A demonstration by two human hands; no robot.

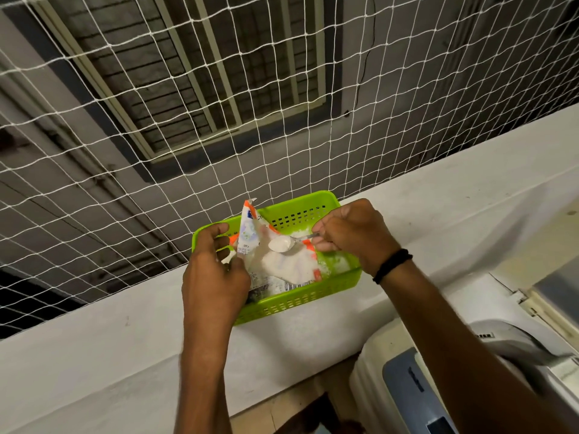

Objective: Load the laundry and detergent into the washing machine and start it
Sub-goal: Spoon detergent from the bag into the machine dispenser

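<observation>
Right hand [354, 236] fingers [324, 228] clenched round the handle of one spoon [283, 244], whose bowl is heaped with white powder and sits just above the open mouth of one detergent packet [250, 233]. Left hand [216, 270] fingers [217, 229] curled, pinching the packet's left edge at frame centre. Packet lies inside one green basket [297, 300], loose powder at its right end, on a white ledge [438, 195]; one washing machine [517, 339] lower right, one white net [156, 120] across the upper frame.
</observation>
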